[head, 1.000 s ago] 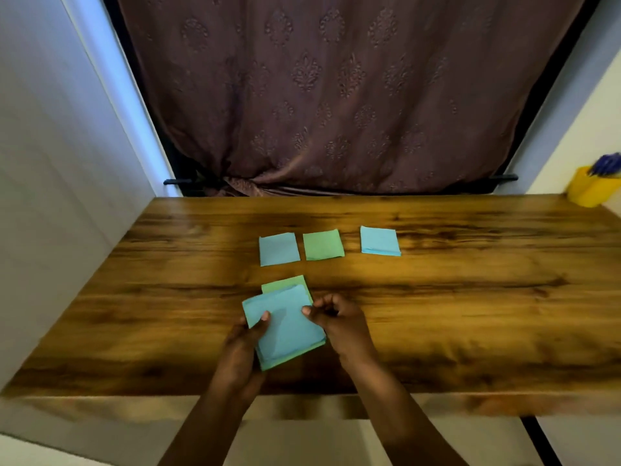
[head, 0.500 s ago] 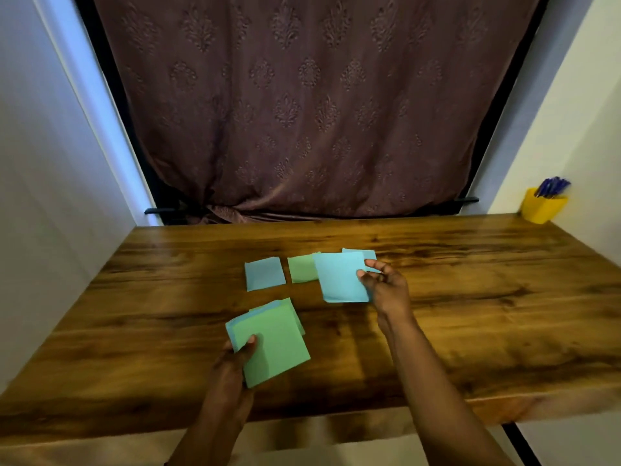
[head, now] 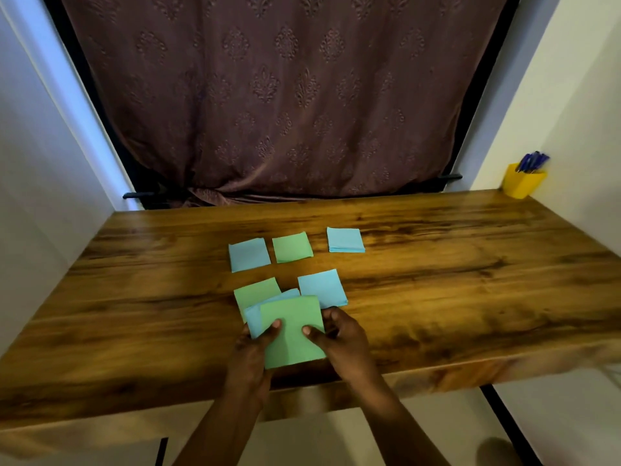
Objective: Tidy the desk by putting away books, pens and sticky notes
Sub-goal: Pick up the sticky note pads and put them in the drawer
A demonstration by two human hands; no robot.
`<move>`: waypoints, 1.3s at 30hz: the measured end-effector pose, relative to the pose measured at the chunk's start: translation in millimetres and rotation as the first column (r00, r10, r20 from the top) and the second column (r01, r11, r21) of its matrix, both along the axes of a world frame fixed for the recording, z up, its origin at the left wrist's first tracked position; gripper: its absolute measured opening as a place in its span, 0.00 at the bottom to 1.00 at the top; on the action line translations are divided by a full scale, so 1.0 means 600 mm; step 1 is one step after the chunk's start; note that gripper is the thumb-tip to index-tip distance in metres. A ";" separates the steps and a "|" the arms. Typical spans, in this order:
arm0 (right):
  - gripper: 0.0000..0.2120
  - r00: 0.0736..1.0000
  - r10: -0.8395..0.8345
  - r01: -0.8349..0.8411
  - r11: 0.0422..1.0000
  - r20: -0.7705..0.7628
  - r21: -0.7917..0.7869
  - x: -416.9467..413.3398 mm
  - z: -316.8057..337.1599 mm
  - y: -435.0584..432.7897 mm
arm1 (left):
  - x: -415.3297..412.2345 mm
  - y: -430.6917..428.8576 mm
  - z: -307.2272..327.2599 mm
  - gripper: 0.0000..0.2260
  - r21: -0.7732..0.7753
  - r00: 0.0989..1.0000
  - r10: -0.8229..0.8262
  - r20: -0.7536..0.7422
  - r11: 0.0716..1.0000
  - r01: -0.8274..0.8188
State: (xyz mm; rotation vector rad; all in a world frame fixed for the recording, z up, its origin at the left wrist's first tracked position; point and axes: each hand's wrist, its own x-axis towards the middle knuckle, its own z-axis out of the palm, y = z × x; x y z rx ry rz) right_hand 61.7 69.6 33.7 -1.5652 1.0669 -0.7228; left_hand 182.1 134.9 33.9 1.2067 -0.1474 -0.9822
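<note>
Both hands hold a small stack of sticky notes above the near edge of the wooden desk (head: 470, 297). The top green note (head: 292, 317) covers a blue note (head: 255, 317). My left hand (head: 250, 354) grips the stack's left side with its thumb on top. My right hand (head: 342, 341) pinches the right side, thumb on the green note. On the desk lie a green note (head: 253, 292), a blue pad (head: 324, 285), and farther back a blue note (head: 249, 254), a green note (head: 291, 247) and a blue pad (head: 345, 239).
A yellow pen cup (head: 522, 183) with blue pens (head: 532, 161) stands at the desk's far right corner. A brown curtain (head: 268, 95) hangs behind the desk. White walls close in on both sides.
My right hand set the blue pad down on the desk and came back to the stack. It now pinches the stack's right side beside my left hand.
</note>
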 end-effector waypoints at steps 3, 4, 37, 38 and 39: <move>0.07 0.995 -0.100 0.100 0.995 0.015 -0.006 -0.032 0.002 -0.013 | -0.019 -0.009 -0.003 0.08 -0.013 0.999 -0.005 -0.047 1.000 0.004; 0.07 0.993 -0.122 0.122 0.993 0.010 0.001 -0.046 0.006 -0.021 | -0.023 -0.011 -0.005 0.08 -0.006 0.999 0.003 -0.045 1.000 -0.004; 0.14 0.952 -0.197 0.198 0.980 0.233 0.022 -0.389 0.077 -0.285 | -0.181 -0.128 -0.126 0.29 0.625 0.042 -0.639 0.768 0.734 -0.267; 0.16 0.956 -0.217 0.219 0.976 0.197 0.012 -0.388 0.075 -0.314 | -0.183 -0.130 -0.127 0.30 0.632 0.043 -0.648 0.761 0.724 -0.277; 0.18 0.957 -0.246 0.246 0.969 0.156 0.015 -0.385 0.067 -0.343 | -0.184 -0.132 -0.126 0.31 0.627 0.037 -0.646 0.762 0.722 -0.294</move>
